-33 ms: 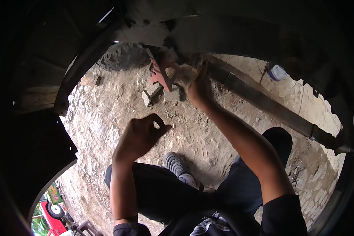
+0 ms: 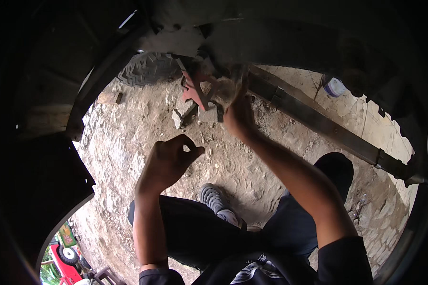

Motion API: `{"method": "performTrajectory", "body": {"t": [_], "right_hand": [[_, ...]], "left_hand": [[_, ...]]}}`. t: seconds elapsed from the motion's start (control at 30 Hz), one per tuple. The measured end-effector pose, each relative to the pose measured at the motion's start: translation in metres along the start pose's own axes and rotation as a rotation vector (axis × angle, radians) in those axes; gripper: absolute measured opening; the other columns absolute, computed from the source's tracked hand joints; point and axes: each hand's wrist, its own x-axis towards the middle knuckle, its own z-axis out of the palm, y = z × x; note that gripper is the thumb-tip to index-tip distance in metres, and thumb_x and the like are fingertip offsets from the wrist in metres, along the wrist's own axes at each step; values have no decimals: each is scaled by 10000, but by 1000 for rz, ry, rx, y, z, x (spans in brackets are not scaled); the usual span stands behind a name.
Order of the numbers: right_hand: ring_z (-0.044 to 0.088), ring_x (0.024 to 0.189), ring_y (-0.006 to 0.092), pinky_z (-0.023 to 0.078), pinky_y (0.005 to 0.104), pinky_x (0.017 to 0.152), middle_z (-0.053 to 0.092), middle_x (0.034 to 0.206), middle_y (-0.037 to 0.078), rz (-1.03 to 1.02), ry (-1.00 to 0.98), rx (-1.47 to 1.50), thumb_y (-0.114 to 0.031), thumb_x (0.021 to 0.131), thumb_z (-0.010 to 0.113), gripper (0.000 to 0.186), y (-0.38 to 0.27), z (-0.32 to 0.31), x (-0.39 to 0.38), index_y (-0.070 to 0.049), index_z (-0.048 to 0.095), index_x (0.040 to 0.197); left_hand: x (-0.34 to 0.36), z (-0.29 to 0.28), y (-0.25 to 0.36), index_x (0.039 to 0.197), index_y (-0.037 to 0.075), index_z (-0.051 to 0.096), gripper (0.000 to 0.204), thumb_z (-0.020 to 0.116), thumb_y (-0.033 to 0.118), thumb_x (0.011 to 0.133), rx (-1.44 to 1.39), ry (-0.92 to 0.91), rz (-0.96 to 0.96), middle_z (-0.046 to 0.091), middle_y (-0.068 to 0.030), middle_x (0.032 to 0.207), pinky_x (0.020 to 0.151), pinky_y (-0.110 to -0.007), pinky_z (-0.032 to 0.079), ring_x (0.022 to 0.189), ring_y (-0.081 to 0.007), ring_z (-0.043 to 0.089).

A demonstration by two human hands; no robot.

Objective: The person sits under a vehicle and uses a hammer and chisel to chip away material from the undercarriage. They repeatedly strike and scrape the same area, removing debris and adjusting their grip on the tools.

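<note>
My right hand (image 2: 238,115) reaches up under the dark vehicle body, beside the end of a long dark metal beam. Its fingers are closed around a narrow upright thing, blurred and too dim to name. Left of it, a red metal stand (image 2: 193,90) rises beneath the vehicle's underside (image 2: 271,45), with grey concrete blocks (image 2: 208,114) at its foot. Lower and nearer to me, my left hand (image 2: 165,164) hangs over the dirt ground. Its fingers are curled, thumb and forefinger making a loop; anything between their tips is too small to make out.
The metal beam (image 2: 318,121) slants down to the right. At the far left are a knobbly tyre (image 2: 147,69) and a wooden block (image 2: 110,98); a whitish bucket (image 2: 335,88) stands far right. Dark curved panels (image 2: 38,166) close in around me. My shoe (image 2: 214,198) is below my hands.
My right hand has shifted slightly left and toward me, and the narrow thing in it shows more plainly. My left hand has moved a little left and up in the picture.
</note>
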Motion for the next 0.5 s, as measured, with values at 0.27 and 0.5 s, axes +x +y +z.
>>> {"method": "performTrajectory", "body": {"t": [0.27, 0.5], "right_hand": [[653, 1079, 518, 615, 495, 838, 283, 1465, 470, 131, -73, 41, -11, 892, 657, 1028, -17, -22, 38, -10, -92, 1596], [410, 1428, 444, 553, 486, 1005, 194, 1598, 386, -24, -250, -348, -108, 957, 604, 897, -21, -31, 49, -178, 32, 1645]], "left_hand": [[21, 3, -1, 861, 24, 672, 191, 753, 166, 960, 17, 362, -20, 447, 14, 550, 477, -284, 268, 533, -39, 337], [34, 2, 7, 920, 27, 718, 185, 766, 204, 943, -214, 376, -9, 547, 6, 553, 480, -259, 370, 501, -49, 479]]}}
